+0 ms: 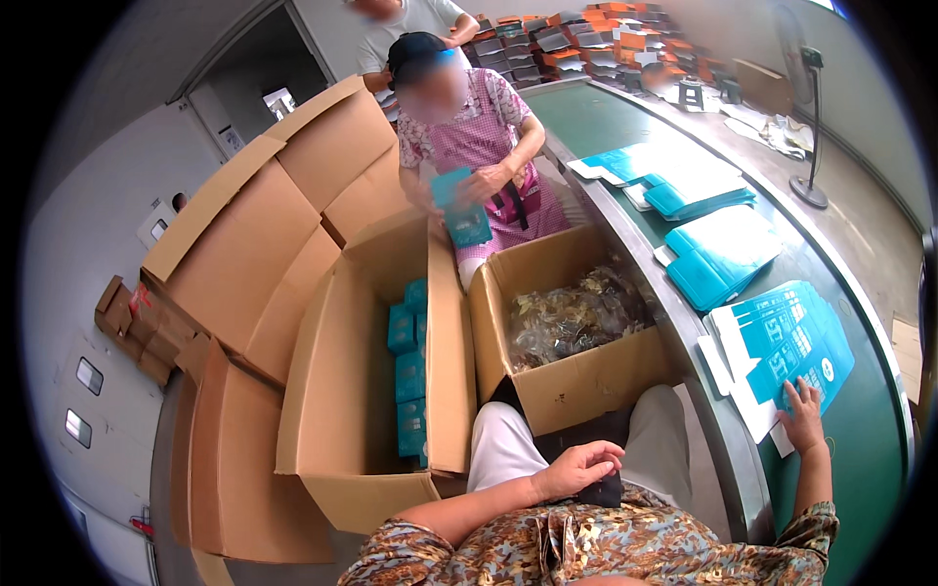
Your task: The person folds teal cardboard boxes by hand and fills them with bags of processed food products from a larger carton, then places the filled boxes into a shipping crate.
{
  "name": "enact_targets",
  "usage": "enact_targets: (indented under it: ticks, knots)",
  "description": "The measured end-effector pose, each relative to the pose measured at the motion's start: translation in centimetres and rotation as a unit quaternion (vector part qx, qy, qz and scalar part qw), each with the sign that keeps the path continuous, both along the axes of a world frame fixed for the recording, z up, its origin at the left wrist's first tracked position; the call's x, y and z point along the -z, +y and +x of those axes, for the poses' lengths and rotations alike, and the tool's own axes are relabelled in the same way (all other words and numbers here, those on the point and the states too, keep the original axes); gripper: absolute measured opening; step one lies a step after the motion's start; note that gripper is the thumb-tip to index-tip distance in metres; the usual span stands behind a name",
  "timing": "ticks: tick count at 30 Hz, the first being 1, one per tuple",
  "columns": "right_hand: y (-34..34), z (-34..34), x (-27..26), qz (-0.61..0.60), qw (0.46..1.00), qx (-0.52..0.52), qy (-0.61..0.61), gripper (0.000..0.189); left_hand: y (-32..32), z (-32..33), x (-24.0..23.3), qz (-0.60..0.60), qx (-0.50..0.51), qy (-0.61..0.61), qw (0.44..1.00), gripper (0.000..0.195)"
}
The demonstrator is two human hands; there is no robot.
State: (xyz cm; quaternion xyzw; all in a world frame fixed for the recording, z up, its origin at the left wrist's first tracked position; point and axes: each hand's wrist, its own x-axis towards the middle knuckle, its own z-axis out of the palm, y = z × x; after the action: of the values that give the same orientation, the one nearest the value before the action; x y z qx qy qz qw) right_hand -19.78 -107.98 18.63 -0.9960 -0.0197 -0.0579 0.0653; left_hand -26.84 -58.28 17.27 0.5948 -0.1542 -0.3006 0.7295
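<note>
My right hand [803,419] rests with spread fingers on the lower edge of a fanned stack of flat teal-and-white printed cartons [788,351], which lies on the green table. Above my lap, my left hand [582,466] hovers empty, its fingers loosely bent and apart. Before my knees stands an open cardboard box [593,395] with many clear-wrapped items [575,315] inside; what they are I cannot tell. To its left, a taller open cardboard box [352,366] holds several folded teal boxes [410,377] in a row along its right wall.
Across from me a co-worker in a checked apron [480,139] holds a teal box [462,209]. Another person stands behind. More teal carton stacks [722,253] lie along the metal-edged green table [854,483]. Large cardboard boxes [242,249] stand left, a fan [810,139] at far right.
</note>
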Motion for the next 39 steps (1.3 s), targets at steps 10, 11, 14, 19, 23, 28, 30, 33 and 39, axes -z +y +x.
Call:
enact_targets:
  ticks: [10, 11, 14, 19, 23, 28, 30, 33, 39]
  knots:
    - [-0.6, 1.2, 1.2, 0.033, 0.999, 0.003, 0.001, 0.084, -0.9, 0.1, 0.2, 0.004, 0.011, -0.011, 1.000, 0.030]
    - [-0.2, 1.3, 1.3, 0.016, 0.999, 0.030, 0.026, 0.085, -0.9, 0.1, 0.1, 0.005, 0.009, -0.015, 1.000, 0.030]
    - [-1.3, 1.6, 2.3, 0.020, 0.999, 0.029, 0.020, 0.085, -0.9, 0.0, -0.1, 0.002, 0.007, -0.009, 1.000, 0.030]
    - [1.3, 1.2, -1.3, 0.068, 0.993, 0.047, 0.079, 0.085, -0.1, -0.5, 0.0, -0.005, -0.013, 0.014, 1.000, 0.031]
    - [-0.5, 1.4, 0.7, 0.042, 0.995, 0.048, 0.083, 0.092, -0.1, -0.3, 0.0, -0.013, -0.021, 0.031, 0.999, 0.031]
    - [2.9, 0.9, -2.6, 0.017, 0.993, 0.029, 0.112, 0.097, 0.3, -0.4, -0.1, -0.018, -0.028, 0.046, 0.998, 0.030]
    - [3.6, 0.0, -3.6, 0.018, 0.996, 0.015, 0.089, 0.093, 0.4, -0.3, -0.1, -0.014, -0.022, 0.044, 0.999, 0.030]
    - [1.6, -0.1, -2.4, 0.058, 0.996, 0.009, 0.069, 0.084, 0.2, -0.2, 0.0, -0.018, -0.016, 0.039, 0.999, 0.031]
    - [0.2, -1.7, -1.7, -0.036, 0.998, -0.003, -0.046, 0.052, -0.2, 0.1, 0.2, -0.015, -0.007, 0.040, 0.999, 0.031]
